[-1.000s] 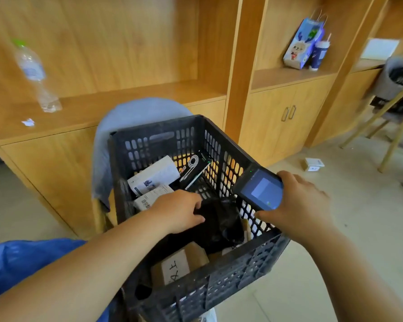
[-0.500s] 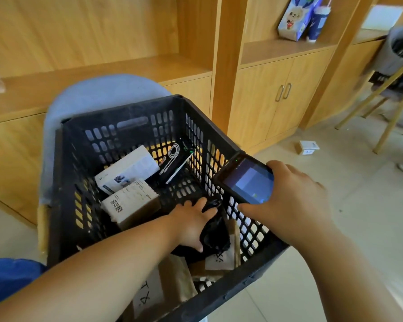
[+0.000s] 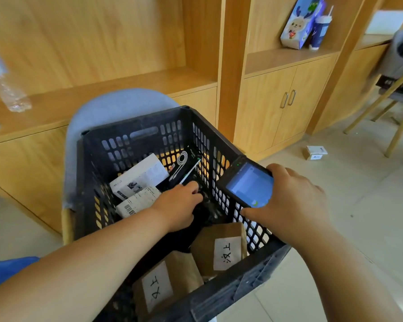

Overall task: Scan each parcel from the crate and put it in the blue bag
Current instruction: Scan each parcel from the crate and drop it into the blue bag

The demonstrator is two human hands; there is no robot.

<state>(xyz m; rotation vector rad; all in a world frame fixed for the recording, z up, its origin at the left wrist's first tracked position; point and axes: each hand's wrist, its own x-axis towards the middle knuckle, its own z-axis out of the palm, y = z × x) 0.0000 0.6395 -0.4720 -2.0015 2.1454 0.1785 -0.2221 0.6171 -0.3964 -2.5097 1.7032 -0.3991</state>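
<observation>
I am looking down into the black crate point(image 3: 230, 295), which is sitting on a chair with a pale blue back point(image 3: 116, 105). The left hand point(image 3: 179, 205) is lying inside the crate near its centre, with its fingers curling down round a black parcel point(image 3: 207, 209) in soft wrap and gripping it. The picture is blurring there, so I am not making out the parcel's shape. The right hand point(image 3: 289, 205) is clamping a handheld scanner point(image 3: 248, 184) at the crate's 3 o'clock. The scanner's lit blue screen is facing up and its body is hanging just over the right rim. At 10 o'clock from the left hand a white box point(image 3: 140, 175) is leaning, and a box with a barcode label point(image 3: 137, 201) is lying against its near side, just beside the left wrist. At 12 o'clock a black cable box point(image 3: 184, 163) is standing tilted against the far right corner. At 6 o'clock two brown parcels are lying side by side, each bearing a handwritten white label, one on the right point(image 3: 221, 247) and one nearer me point(image 3: 168, 284). The blue bag point(image 3: 7, 270) is showing at 8 o'clock, outside the crate and under the left forearm. Beyond the chair a clear bottle point(image 3: 7, 89) is standing on the wooden counter point(image 3: 79, 98). A small white box point(image 3: 314, 152) is lying on the floor at 2 o'clock.
</observation>
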